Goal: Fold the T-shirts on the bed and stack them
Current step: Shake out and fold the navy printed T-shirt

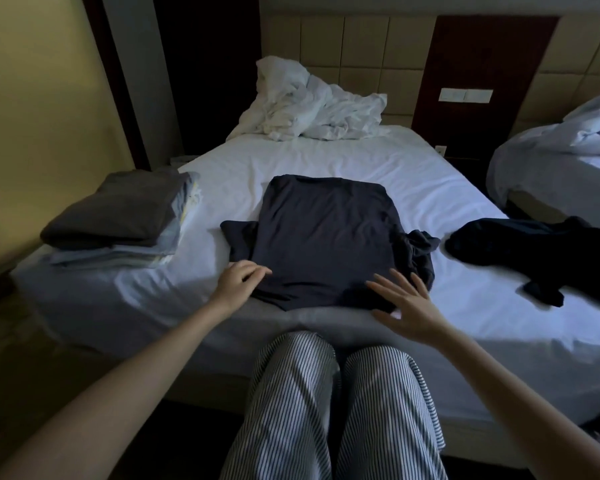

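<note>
A dark navy T-shirt (323,233) lies spread flat on the white bed (326,157), its near edge at the bed's front edge. One sleeve sticks out flat on the left and the right sleeve is bunched. My left hand (238,280) rests on the shirt's near left corner with fingers bent over the cloth. My right hand (407,303) hovers with fingers spread over the near right corner. At the bed's left edge sits a stack of folded shirts (118,216), grey on top of pale ones. Another dark garment (541,251) lies crumpled on the right.
A rumpled white duvet (312,105) is piled at the headboard. A second bed (561,157) with white bedding stands at the right. My knees in striped trousers (326,403) press against the bed's front. A yellow wall is on the left.
</note>
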Demonstrator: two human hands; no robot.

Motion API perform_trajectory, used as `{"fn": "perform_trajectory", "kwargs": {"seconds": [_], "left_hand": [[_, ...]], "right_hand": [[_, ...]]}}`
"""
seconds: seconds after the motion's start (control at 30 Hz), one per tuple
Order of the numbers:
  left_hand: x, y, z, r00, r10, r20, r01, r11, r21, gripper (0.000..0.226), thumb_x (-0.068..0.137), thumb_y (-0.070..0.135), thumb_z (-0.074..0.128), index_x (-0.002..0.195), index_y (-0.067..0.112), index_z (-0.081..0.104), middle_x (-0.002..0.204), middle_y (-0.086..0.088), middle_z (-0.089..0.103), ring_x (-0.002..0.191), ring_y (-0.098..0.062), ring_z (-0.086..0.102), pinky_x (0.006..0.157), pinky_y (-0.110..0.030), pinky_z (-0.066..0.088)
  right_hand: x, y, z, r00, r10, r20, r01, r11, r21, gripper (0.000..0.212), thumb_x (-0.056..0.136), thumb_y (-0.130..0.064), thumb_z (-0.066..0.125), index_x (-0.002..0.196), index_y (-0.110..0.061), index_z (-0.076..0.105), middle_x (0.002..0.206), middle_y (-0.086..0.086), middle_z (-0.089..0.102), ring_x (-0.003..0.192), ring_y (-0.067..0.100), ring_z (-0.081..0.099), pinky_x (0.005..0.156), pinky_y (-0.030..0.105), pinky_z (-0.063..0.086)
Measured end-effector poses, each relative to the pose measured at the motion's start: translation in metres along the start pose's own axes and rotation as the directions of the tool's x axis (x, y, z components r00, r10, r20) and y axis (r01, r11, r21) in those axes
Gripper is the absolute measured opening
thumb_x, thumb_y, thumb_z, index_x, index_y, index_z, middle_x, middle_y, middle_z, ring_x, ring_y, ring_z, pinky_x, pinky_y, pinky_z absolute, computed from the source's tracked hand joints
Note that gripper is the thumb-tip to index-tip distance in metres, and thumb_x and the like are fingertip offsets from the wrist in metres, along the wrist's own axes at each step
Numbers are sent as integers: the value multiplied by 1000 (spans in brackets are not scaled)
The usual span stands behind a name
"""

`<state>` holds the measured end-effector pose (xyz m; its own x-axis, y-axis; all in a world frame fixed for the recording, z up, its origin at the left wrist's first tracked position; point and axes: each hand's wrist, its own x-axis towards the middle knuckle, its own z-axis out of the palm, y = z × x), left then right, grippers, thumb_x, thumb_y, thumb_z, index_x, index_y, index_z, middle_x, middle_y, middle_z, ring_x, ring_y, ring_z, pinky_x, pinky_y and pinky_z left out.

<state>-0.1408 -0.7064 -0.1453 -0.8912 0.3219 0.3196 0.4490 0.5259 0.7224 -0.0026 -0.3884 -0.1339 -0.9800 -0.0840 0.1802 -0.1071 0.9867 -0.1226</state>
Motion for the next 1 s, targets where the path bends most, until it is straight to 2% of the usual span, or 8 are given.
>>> {"fn": "perform_trajectory", "kwargs": {"seconds": [0.1,0.23,0.43,0.5,0.6,0.73,0.8,1.0], "left_hand": [[20,-3,-10,959,-210,-190,204,978,-53,25,92,15,54,110,5,67,106,-14,66,101,-30,60,87,-35,46],[51,-14,-23,814,-532,-233,496,846,-196,25,87,15,53,105,-2,57,107,-23,62,101,-37,58,83,-40,46],[115,-48,-32,690,-723,-29,600,594,-535,32,73,11,65,97,-10,60,97,-27,65,85,-34,65,75,-45,56],[124,-34,-36,666,-743,70,586,462,-666,6,82,0,61,87,0,57,82,-18,61,71,-27,60,61,-37,52],[132,-25,-38,654,-730,199,645,401,-650,9,88,8,62,81,11,57,75,-6,56,63,-16,52,55,-25,45],[133,-37,-48,657,-698,286,607,264,-750,27,88,26,64,108,8,62,95,-10,65,87,-22,60,79,-31,49],[127,-49,-54,654,-716,244,549,227,-805,29,92,30,57,111,8,59,99,-9,60,98,-20,57,87,-29,45],[107,-79,-72,674,-714,187,591,370,-717,27,91,12,62,115,2,54,110,-11,62,88,-21,62,63,-31,55]], "right_hand": [[29,-40,6,996,-89,6,89,996,1,88,67,-72,10,147,-36,16,155,-11,16,146,17,0,112,33,-14],[71,-94,15,976,-212,55,212,977,12,86,72,-72,13,149,-34,11,158,-8,9,146,20,-6,112,37,-15],[126,-156,33,960,-248,129,249,968,10,83,87,-64,41,151,-29,2,159,-1,-3,144,27,-12,113,41,-14],[138,-172,41,958,-245,148,248,969,-2,87,87,-60,47,150,-28,-3,158,0,-8,144,29,-14,113,43,-14],[153,-187,50,963,-199,184,198,980,20,86,88,-58,47,150,-27,-4,158,1,-9,144,30,-13,114,45,-11],[160,-193,62,964,-191,183,184,981,55,62,94,-59,13,150,-35,5,159,1,-1,144,33,-5,114,49,-6],[156,-195,65,958,-234,164,227,972,61,77,80,-64,-15,148,-38,9,159,2,4,144,34,-1,113,50,-6],[150,-195,66,912,-332,239,337,941,22,84,68,-58,-25,147,-43,2,159,5,-1,144,35,-5,113,50,-10]]}}
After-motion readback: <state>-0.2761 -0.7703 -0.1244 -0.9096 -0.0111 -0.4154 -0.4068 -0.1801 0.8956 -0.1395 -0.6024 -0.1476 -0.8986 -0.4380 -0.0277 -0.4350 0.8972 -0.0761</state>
